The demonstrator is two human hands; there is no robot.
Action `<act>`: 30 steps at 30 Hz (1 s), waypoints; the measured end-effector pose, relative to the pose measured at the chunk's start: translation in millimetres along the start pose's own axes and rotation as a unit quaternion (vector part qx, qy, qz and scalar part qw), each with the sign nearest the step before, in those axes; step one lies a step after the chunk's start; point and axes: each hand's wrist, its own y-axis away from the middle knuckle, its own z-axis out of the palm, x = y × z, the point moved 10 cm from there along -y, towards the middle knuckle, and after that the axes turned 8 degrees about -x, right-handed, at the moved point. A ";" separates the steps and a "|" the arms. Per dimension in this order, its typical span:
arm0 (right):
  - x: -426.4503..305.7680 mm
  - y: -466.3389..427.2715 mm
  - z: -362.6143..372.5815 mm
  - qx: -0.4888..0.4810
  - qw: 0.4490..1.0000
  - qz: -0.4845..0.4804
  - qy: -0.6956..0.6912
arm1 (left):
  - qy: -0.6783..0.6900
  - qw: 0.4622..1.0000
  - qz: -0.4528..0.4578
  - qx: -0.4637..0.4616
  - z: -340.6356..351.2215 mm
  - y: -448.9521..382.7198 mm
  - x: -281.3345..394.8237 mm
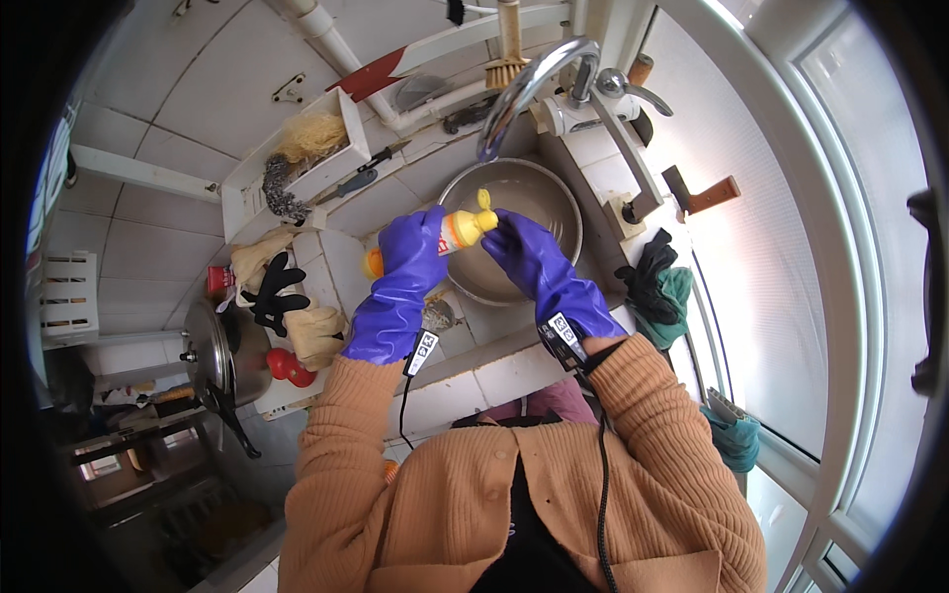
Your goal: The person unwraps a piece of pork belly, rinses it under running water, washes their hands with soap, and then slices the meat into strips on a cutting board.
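Note:
Purple rubber gloves cover both hands. My left hand is wrapped around a yellow plastic squeeze bottle, which lies tilted on its side with its neck towards the right. The bottle's flip cap stands up, open. At the bottle's mouth is my right hand, its fingers bent close to the neck; whether they touch it cannot be told. Below both hands a round metal basin holds greyish water and stands in a tiled sink. The curved chrome faucet arches over the basin's far edge.
On the left ledge, a white tray holds a loofah and steel wool, beside knives. Work gloves, red tomatoes and a pressure cooker are nearer. A cleaver and dark cloths lie right of the sink.

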 end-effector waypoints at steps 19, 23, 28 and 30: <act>8.1 5.9 1.4 -0.129 0.987 -0.081 -0.052 | -0.235 0.963 0.131 0.015 -50.1 20.7 74.9; 30.1 8.5 -4.5 -0.073 0.973 0.040 -0.217 | -0.233 0.963 0.135 0.019 -50.1 22.5 76.6; 30.0 11.5 -2.6 -0.077 0.971 0.043 -0.224 | -0.221 0.965 0.141 0.027 -51.9 24.5 78.8; 18.6 11.1 0.9 -0.113 0.987 -0.015 -0.111 | -0.220 0.966 0.136 0.023 -52.6 24.8 78.8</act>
